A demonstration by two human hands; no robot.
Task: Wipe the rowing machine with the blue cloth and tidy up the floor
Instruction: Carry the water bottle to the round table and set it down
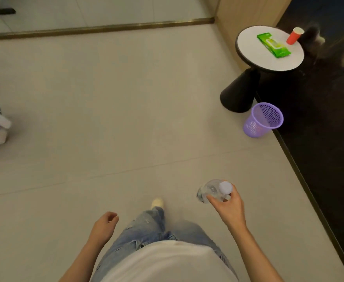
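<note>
Head view: a pale floor (126, 119) is shown, a round bench (248, 49) standing at its far right edge, a purple bin (254, 125) beside it. A clear bottle (211, 190) is gripped above the floor by the right hand (230, 208); the left hand (105, 224) is held loosely curled, empty.
</note>
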